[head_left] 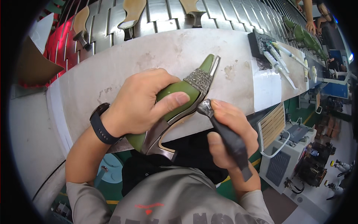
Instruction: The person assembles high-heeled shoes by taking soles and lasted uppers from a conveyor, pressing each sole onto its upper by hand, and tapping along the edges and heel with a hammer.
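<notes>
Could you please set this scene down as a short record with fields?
Left hand: gripping a green shoe last
On the last: glittery grey band, heeled sole
Right hand: holding a dark-handled tool, metal head at the sole's edge; contact unclear
Left wrist: dark watch
Surface: pale, stained worktable
Table's right part: black container, syringes
Beyond table: slatted metal conveyor carrying beige soles
</notes>
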`<move>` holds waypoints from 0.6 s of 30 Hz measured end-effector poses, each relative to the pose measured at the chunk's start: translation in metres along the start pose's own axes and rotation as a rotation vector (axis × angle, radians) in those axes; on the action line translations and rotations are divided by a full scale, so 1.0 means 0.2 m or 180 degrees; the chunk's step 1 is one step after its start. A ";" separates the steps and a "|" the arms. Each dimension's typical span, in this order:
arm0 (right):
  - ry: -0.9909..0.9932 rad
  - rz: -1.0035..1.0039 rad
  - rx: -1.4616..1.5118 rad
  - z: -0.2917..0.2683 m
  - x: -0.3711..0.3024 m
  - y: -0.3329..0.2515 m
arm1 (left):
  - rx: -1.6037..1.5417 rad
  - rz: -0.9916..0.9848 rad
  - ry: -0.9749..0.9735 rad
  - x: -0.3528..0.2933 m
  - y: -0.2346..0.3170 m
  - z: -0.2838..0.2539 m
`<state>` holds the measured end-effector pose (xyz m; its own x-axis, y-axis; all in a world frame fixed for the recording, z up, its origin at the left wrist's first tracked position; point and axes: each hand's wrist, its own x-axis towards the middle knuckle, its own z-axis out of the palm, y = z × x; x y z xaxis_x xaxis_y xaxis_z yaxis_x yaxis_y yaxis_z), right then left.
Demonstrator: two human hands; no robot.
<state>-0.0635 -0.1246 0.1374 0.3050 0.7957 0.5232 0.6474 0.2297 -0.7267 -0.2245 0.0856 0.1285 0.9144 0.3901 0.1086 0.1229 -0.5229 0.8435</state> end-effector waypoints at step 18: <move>-0.0221 0.0533 0.0203 0.25 -0.11 -0.18 | 0.0216 0.0383 0.0389 -0.03 -0.05 0.02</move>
<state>-0.1274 -0.1218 0.1300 0.3544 0.8622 0.3620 0.5452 0.1240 -0.8291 -0.2304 0.0852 0.1164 0.8709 0.4086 0.2731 0.0450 -0.6196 0.7837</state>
